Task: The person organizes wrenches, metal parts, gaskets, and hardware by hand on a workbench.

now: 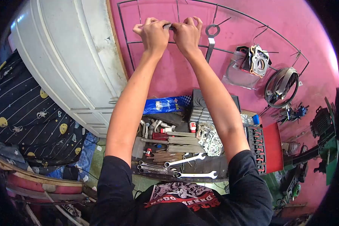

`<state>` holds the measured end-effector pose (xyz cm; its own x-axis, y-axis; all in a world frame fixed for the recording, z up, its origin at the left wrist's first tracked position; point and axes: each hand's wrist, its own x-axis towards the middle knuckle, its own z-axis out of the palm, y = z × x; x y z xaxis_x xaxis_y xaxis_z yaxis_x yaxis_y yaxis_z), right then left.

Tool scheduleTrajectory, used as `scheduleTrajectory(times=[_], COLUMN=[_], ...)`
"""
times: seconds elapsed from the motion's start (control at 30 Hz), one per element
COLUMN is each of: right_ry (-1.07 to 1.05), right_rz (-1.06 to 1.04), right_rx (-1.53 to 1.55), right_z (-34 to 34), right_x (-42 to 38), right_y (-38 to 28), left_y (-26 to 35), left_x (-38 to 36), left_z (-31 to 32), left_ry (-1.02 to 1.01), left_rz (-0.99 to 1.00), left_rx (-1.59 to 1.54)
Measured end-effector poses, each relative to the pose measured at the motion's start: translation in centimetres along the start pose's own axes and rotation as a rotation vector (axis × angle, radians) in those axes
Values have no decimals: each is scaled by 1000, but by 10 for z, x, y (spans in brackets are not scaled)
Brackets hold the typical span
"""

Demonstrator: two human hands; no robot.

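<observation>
Black shirt (192,216) nearest, below fingers. Left hand (156,37), right hand (187,37) pinch small dark piece (171,28) between fingertips; wire rack (127,42) behind. Best: pinches level, wrists steady.

On my left stands a white door (88,56), with a dark patterned cloth (33,113) farther left. On the bench (219,164) before me, two spanners (195,175) lie near, grey rods (184,140) beyond them, a blue packet (162,106) at the far side. A red panel (272,147) is at the right.
</observation>
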<state>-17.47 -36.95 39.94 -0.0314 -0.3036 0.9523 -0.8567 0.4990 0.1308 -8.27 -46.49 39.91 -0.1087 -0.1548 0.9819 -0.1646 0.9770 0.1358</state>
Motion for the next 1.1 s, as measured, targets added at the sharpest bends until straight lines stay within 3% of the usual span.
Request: scheduleTrajectory(times=[0.3,0.47,0.53,0.63,0.67,0.77,0.83,0.87,0.93,1.0,1.1], right_ry=[45,46,-85,144,116,-98,-207,-281,-357,-546,-803], right_rz=[38,20,-1,-18,0,58,66,56,150,123,214], right_rx=[128,121,83,288,292,229,265,294,330,475,619], right_z=[14,14,12,-16,-36,-72,-73,-74,-99,-121,-154], right_x=[5,-6,-10,-25,-33,-80,-134,-162,-215,-269,-352], right_y=[-9,-2,5,8,2,-2,15,21,13,12,4], left_y=[-16,-16,-8,17,26,53,66,66,64,74,87], left_x=[8,7,0,-2,-4,-50,-89,-115,-183,-241,-313], left_z=[-10,-10,-18,-38,-45,-71,-81,-78,-75,-96,-129], left_ry=[8,-82,-127,144,114,-34,-377,-409,-637,-841,-1239], left_rz=[170,143,134,201,187,224,135,120,75,61,-53], left_rx=[54,103,144,59,57,-79,-240,-244,-589,-436,-453])
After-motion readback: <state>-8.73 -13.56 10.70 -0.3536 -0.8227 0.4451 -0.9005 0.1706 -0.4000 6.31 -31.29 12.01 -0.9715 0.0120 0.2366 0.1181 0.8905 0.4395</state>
